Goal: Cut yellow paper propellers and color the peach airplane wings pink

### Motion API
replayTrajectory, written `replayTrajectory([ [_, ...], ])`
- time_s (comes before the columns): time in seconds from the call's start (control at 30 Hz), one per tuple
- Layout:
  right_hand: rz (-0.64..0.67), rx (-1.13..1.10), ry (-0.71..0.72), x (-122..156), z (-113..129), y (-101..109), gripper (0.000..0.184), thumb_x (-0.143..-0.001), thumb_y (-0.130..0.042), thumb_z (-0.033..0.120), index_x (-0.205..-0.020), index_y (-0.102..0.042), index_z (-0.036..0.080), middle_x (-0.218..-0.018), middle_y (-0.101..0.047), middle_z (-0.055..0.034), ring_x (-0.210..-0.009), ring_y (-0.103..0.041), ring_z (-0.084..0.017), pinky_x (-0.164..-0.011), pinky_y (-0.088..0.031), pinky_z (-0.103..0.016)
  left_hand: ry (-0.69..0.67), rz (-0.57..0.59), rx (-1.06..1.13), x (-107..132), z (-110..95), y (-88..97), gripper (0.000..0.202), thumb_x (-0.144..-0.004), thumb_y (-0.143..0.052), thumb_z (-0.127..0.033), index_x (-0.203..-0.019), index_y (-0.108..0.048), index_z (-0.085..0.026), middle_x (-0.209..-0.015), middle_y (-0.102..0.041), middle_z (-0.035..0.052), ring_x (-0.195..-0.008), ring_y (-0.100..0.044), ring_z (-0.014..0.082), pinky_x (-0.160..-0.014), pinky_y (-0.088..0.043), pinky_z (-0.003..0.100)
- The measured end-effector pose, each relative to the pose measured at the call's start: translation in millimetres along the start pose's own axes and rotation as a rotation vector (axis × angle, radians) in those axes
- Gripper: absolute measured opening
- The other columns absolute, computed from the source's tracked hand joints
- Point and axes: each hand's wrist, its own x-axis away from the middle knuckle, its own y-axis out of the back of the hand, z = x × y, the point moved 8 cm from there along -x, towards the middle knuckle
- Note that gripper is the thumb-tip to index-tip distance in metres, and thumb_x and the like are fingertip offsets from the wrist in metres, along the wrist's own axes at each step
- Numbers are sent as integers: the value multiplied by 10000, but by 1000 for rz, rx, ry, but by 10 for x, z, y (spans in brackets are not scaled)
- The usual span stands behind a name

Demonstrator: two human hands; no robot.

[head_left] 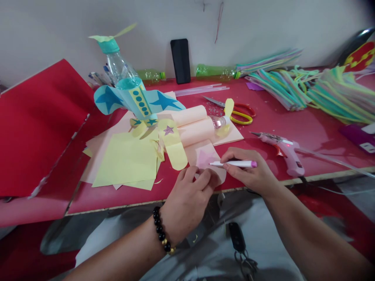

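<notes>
My right hand grips a white marker with a pink cap, its tip resting on a small pale pink paper sheet with a darker pink star shape. My left hand holds that sheet down at its lower edge. Just left of the sheet lie a yellow paper cutout with a purple star and loose yellow paper sheets. Beyond them are rolled peach paper and a plastic bottle decorated as a blue-and-yellow paper rocket.
A pink glue gun lies right of my hand, and scissors with red and yellow handles lie farther back. Bundled foam strips, green bottles, and a phone stand along the wall. A red sheet rises at left.
</notes>
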Motion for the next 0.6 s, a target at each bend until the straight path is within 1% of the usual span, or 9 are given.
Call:
replayTrajectory([
  [0.07, -28, 5, -13, 2, -4, 23, 91, -780, -572, 124, -722, -615, 180, -642, -583, 16, -571, -498, -119, -515, -363, -245, -3, 5, 5, 1, 0, -8, 359, -960, -394, -220, -1304, -494, -193, -1288, -504, 51, -1096, -407, 263, -998, -402, 451],
  [0.13, -52, 5, -12, 5, -1, 43, 90, -781, -570, 123, -730, -619, 180, -641, -586, 17, -571, -501, -119, -513, -362, -244, -10, 14, 13, 0, -4, -10, 369, -956, -397, -214, -1313, -483, -182, -1292, -504, 54, -1094, -407, 265, -1001, -402, 458],
  [0.2, -27, -3, 8, 5, 7, 23, 80, -785, -573, 131, -754, -630, 178, -676, -603, 11, -597, -522, -122, -536, -381, -243, -13, 23, 20, -3, -8, -3, 370, -957, -388, -213, -1312, -483, -176, -1297, -505, 57, -1103, -406, 270, -1001, -404, 463],
  [0.27, -9, -4, 18, 11, 0, 14, 80, -784, -580, 133, -741, -630, 178, -665, -596, 13, -586, -515, -119, -530, -379, -242, -5, 29, 24, -7, -4, 2, 366, -962, -372, -217, -1305, -490, -173, -1295, -512, 58, -1108, -412, 272, -1002, -407, 466],
  [0.33, -50, 10, 4, 25, -18, 59, 95, -789, -584, 134, -716, -619, 183, -631, -578, 20, -563, -496, -115, -510, -364, -241, 1, 32, 28, -7, 0, -7, 367, -962, -369, -211, -1308, -487, -181, -1300, -515, 54, -1104, -427, 264, -1004, -410, 464],
  [0.4, -132, 20, -9, 47, -6, 135, 84, -810, -588, 144, -746, -620, 190, -653, -592, 19, -584, -509, -117, -527, -379, -239, -2, 26, 27, 1, -3, -30, 381, -964, -366, -201, -1331, -466, -191, -1318, -509, 55, -1122, -440, 256, -1022, -401, 463],
  [0.5, -212, 7, -24, 64, 73, 165, 42, -833, -600, 168, -837, -626, 201, -743, -623, 11, -646, -543, -120, -573, -417, -230, -26, -21, 16, 29, -22, -61, 414, -975, -344, -209, -1383, -408, -179, -1363, -490, 71, -1193, -434, 245, -1079, -360, 458],
  [0.6, -196, -32, -44, 39, 137, 30, 24, -833, -609, 185, -844, -611, 206, -723, -606, 20, -601, -521, -110, -527, -408, -218, -46, -94, 22, 66, -28, -56, 418, -976, -339, -214, -1381, -409, -137, -1392, -476, 96, -1242, -421, 249, -1101, -349, 450],
])
